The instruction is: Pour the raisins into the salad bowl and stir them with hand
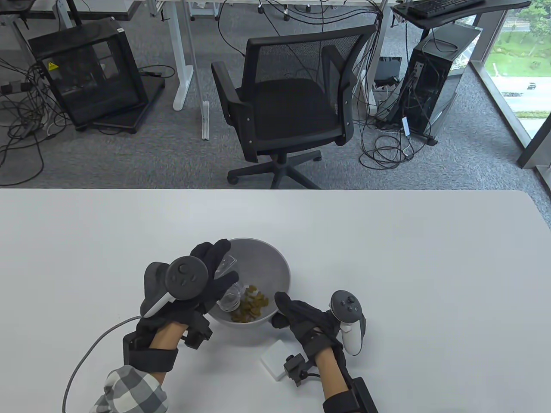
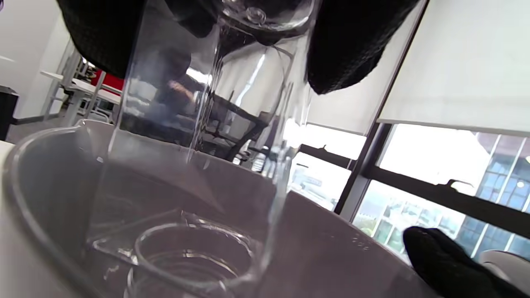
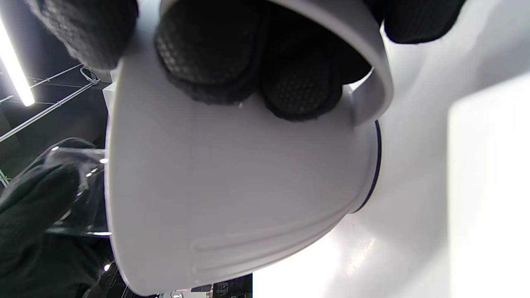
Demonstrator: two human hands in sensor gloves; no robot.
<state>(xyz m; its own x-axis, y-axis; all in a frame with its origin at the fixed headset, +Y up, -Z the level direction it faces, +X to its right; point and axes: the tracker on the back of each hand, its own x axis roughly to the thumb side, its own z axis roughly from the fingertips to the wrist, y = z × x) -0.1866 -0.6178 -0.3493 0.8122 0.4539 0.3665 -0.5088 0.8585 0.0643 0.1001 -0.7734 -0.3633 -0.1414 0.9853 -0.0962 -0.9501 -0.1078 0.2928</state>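
Note:
A grey salad bowl (image 1: 267, 261) stands on the white table near its front edge. A heap of yellowish raisins (image 1: 252, 307) lies in its bottom. My left hand (image 1: 219, 269) grips a clear container (image 1: 228, 286), tipped mouth down into the bowl just left of the raisins. In the left wrist view the clear container (image 2: 198, 145) looks empty, with its mouth low inside the bowl (image 2: 331, 248). My right hand (image 1: 282, 310) holds the bowl's near right rim. In the right wrist view its fingers (image 3: 207, 62) curl over the edge of the bowl (image 3: 232, 186).
A small white box (image 1: 275, 359) lies on the table beside my right wrist. A grey cable (image 1: 86, 357) runs from my left wrist to the front edge. Beyond the table's far edge stands a black office chair (image 1: 288, 107).

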